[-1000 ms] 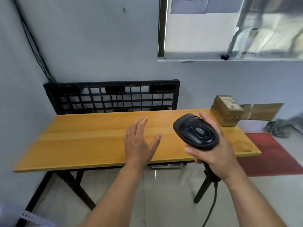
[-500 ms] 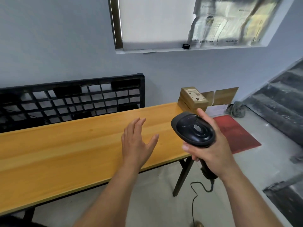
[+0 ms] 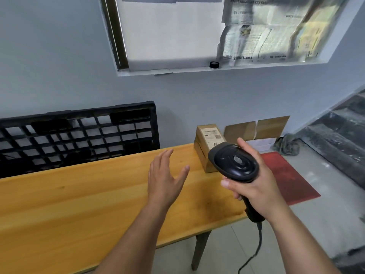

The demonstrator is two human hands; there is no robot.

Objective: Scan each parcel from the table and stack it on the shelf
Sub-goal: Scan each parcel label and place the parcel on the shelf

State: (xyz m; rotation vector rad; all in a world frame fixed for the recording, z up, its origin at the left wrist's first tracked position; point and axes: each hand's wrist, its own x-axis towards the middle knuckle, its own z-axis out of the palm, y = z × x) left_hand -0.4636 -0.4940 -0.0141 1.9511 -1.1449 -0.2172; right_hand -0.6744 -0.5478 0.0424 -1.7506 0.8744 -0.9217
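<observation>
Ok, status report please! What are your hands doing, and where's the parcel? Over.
Left hand open over the table. Right hand grips the scanner. Parcel at the table's right end, untouched. Nothing between left hand and parcel.

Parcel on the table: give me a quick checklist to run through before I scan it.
1. Scanner firmly held: ok, the right hand grips its handle.
2. Left hand free to take the parcel: ok, it is open above the table and holds nothing.
3. Label readable: ok, it faces up on top of the parcel.
4. Scanner aimed at the label: cannot tell, its window faces away from the camera.
5. Room on the shelf: cannot tell, the shelf is not in view.
</observation>
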